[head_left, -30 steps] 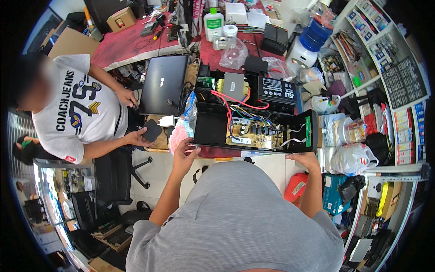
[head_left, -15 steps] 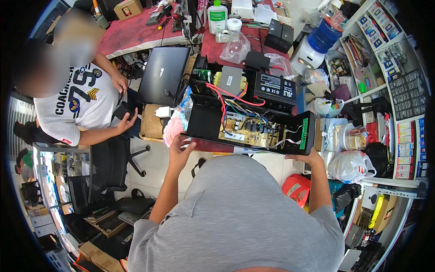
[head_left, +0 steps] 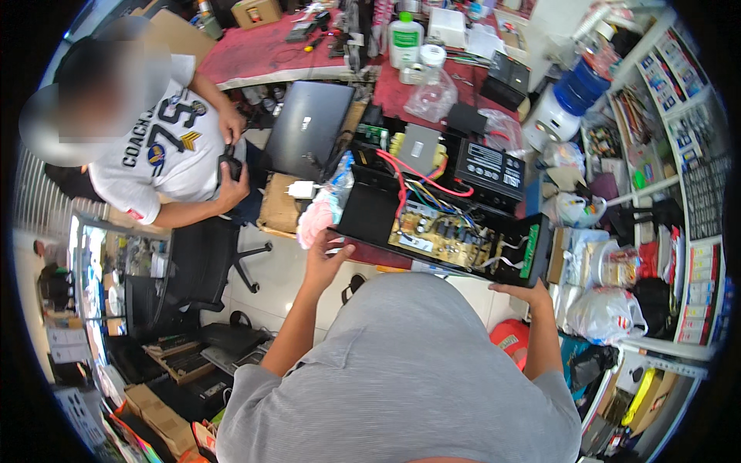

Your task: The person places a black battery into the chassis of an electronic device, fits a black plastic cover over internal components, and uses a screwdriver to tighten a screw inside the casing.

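Observation:
An opened black power-backup casing (head_left: 363,210) lies tilted in front of me, its inside facing up. My left hand (head_left: 326,261) grips its near left corner, and my right hand (head_left: 526,295) holds the near right corner from below, fingers partly hidden. Within this half sit a tan circuit board (head_left: 436,234) and a narrow green board (head_left: 529,251) at the right end. Red and coloured wires (head_left: 432,184) run from it to the other half, which holds a black battery (head_left: 492,171) and a grey-topped transformer (head_left: 419,148).
Left of the casing are a closed dark laptop (head_left: 309,123), a white adapter (head_left: 302,189) and a pink cloth (head_left: 315,220). A co-worker (head_left: 177,147) holds a small black object. Beyond stand a green-capped bottle (head_left: 405,40) and a water dispenser (head_left: 552,119); shelves line the right.
My view has turned, so the bench and casing appear farther right and slightly lower. Both hands keep their places on the casing. The co-worker's head and hands have shifted.

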A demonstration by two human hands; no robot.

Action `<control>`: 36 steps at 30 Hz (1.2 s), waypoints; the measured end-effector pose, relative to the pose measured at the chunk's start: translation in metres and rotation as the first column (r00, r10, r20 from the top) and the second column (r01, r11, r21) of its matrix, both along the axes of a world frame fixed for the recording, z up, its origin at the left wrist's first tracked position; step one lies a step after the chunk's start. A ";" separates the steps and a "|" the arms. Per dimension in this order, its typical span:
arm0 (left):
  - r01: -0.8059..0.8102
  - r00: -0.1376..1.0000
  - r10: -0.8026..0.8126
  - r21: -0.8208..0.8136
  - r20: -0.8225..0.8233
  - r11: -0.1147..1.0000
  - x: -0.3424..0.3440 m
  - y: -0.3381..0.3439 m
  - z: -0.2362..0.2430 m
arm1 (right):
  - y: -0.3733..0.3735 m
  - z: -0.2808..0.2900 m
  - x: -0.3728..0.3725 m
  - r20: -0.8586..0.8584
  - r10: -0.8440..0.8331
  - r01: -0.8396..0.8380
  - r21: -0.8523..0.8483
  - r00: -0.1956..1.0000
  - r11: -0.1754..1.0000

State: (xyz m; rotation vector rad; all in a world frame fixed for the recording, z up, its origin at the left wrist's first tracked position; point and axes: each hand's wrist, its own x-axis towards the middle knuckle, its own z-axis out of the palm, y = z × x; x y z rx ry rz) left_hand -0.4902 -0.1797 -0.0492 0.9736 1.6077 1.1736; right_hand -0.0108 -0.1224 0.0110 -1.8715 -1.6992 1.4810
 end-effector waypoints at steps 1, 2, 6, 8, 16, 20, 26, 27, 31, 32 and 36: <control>0.014 1.000 -0.014 0.013 -0.007 1.000 0.000 0.002 0.002 | -0.003 -0.003 0.000 -0.051 -0.043 0.046 0.054 0.998 0.997; 0.028 1.000 -0.028 0.025 -0.015 0.999 -0.001 0.003 0.004 | -0.003 0.000 0.000 -0.177 -0.061 0.058 -0.024 0.982 0.998; 0.076 0.997 -0.075 0.033 -0.028 0.997 -0.001 0.005 0.008 | -0.010 -0.003 0.000 -0.075 -0.018 0.022 0.060 0.997 0.998; 0.078 0.997 -0.077 0.043 -0.020 0.996 -0.004 0.003 0.007 | -0.008 -0.010 0.003 -0.089 -0.025 0.032 0.079 0.996 0.996; 0.090 0.996 -0.089 0.024 -0.022 0.996 -0.005 -0.002 0.001 | -0.016 -0.021 0.003 -0.040 -0.107 0.109 0.046 0.993 0.993; 0.091 0.996 -0.091 0.002 0.002 0.996 -0.008 -0.006 -0.004 | -0.019 -0.021 -0.001 0.048 -0.062 0.058 0.074 0.997 0.996; 0.097 0.995 -0.097 -0.021 -0.006 0.995 -0.011 -0.009 -0.003 | -0.026 -0.026 0.000 0.146 0.013 -0.037 0.162 0.989 0.986; 0.102 0.995 -0.102 -0.018 -0.007 0.995 -0.010 -0.008 -0.002 | -0.028 -0.027 0.001 0.110 0.013 -0.035 0.201 0.994 0.979; 0.101 0.994 -0.103 -0.035 -0.039 0.994 -0.011 -0.007 -0.002 | -0.030 -0.003 -0.005 0.154 0.004 -0.037 0.211 0.988 0.977; 0.096 0.994 -0.097 -0.034 -0.044 0.995 -0.015 -0.008 -0.003 | -0.027 0.004 -0.009 0.128 -0.037 0.013 0.181 0.991 0.983; 0.104 0.994 -0.106 -0.065 -0.014 0.992 -0.019 -0.007 -0.012 | -0.022 -0.006 0.022 0.126 -0.053 0.029 0.180 0.991 0.983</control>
